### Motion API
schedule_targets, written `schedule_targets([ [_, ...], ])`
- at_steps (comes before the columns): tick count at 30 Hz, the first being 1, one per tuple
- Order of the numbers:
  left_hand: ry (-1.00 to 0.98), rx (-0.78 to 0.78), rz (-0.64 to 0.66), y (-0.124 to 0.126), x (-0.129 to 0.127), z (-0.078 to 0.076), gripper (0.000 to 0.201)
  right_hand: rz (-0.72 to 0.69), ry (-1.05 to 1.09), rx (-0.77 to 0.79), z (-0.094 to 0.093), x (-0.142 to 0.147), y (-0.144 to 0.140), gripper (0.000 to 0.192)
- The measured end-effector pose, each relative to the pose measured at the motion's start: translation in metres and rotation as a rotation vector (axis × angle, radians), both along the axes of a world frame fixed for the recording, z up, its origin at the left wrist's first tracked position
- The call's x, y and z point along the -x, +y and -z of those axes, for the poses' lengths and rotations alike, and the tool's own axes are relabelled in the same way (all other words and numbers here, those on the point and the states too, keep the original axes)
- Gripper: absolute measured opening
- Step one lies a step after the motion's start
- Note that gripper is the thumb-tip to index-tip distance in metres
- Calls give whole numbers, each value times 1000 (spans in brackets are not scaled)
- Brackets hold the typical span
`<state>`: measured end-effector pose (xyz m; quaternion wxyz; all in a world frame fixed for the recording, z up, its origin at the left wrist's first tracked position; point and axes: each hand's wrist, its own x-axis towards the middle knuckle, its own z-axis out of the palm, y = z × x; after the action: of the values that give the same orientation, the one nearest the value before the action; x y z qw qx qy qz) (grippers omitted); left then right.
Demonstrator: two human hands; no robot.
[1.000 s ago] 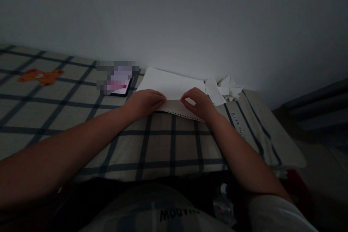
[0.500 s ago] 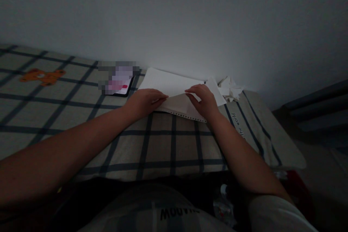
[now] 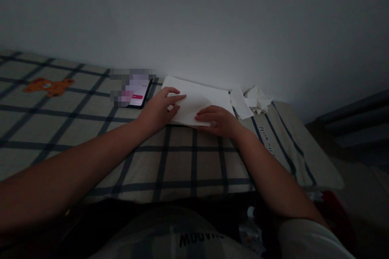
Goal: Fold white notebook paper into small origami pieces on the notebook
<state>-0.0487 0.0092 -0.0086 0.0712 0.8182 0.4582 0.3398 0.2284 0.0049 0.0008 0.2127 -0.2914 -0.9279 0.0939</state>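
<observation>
A white paper pad (image 3: 197,91) with a row of holes along its near edge lies on the checked cloth, close to the wall. My left hand (image 3: 161,107) rests on its left part, fingers spread across the top sheet. On the near right part, my right hand (image 3: 217,120) lies with fingers stretched over the sheet and the thumb low by the near edge. That hand covers the pad's near right corner. A narrow strip of white paper (image 3: 241,102) sits just right of the pad.
Crumpled paper (image 3: 259,99) lies by the wall beyond the strip. A lit phone (image 3: 140,93), partly blurred, is left of the pad. The checked cloth (image 3: 182,162) bears an orange bear figure (image 3: 48,86). Below its front edge stands a clear plastic bottle (image 3: 251,228).
The sheet that both hands held raised and bent toward me now lies flat. My left fingers have spread on it, and my right hand has moved left and nearer.
</observation>
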Motion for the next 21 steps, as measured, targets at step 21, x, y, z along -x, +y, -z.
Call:
schedule_targets([
  [21, 438, 23, 458, 3, 10, -16, 37, 182, 42, 367, -19, -19, -2, 25],
])
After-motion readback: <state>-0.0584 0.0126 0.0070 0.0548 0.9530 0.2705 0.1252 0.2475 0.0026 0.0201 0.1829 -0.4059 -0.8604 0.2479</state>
